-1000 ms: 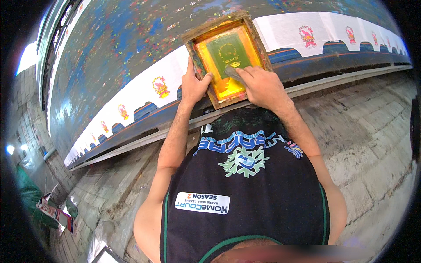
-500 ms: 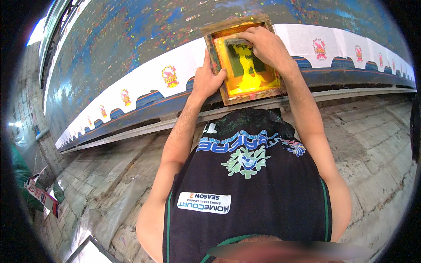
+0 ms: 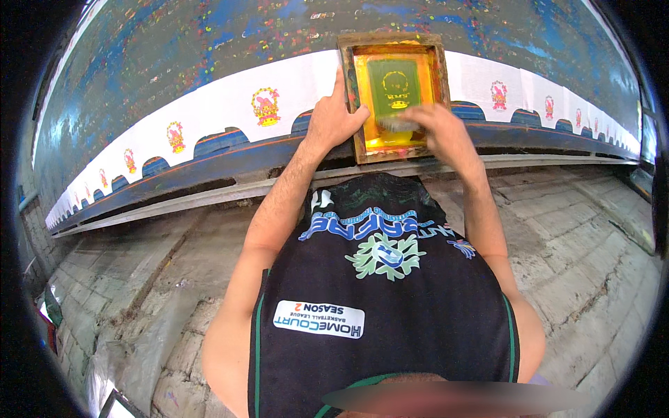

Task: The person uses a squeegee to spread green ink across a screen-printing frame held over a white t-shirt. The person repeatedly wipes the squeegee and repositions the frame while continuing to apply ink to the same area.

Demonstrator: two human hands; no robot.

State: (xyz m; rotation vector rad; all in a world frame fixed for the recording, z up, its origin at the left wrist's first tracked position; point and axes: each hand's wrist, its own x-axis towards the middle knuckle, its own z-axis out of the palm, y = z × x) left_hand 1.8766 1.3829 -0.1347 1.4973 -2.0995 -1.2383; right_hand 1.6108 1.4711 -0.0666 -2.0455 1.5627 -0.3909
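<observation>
A wooden screen-printing frame (image 3: 391,40) lies over a long white cloth strip (image 3: 223,115) on the table. My left hand (image 3: 333,120) grips its left side, thumb over the rim and index finger stretched along the outer edge. Inside the frame, the green mesh (image 3: 380,78) shows a round stencil design, with yellow ink around its borders. My right hand (image 3: 446,132), smeared by motion, holds a squeegee (image 3: 396,125) near the frame's near end. The squeegee is blurred and partly hidden by the fingers.
The long table (image 3: 251,49) is blue and dark grey, speckled with paint. Pink and yellow prints (image 3: 265,107) repeat along the scalloped strip on both sides of the frame. A pale rail (image 3: 209,198) runs along the near edge. Below lies a concrete block floor (image 3: 557,223).
My right hand has drawn the squeegee from the frame's far end toward me. Yellow ink has cleared off the middle of the mesh, baring the stencil. My left hand keeps its hold.
</observation>
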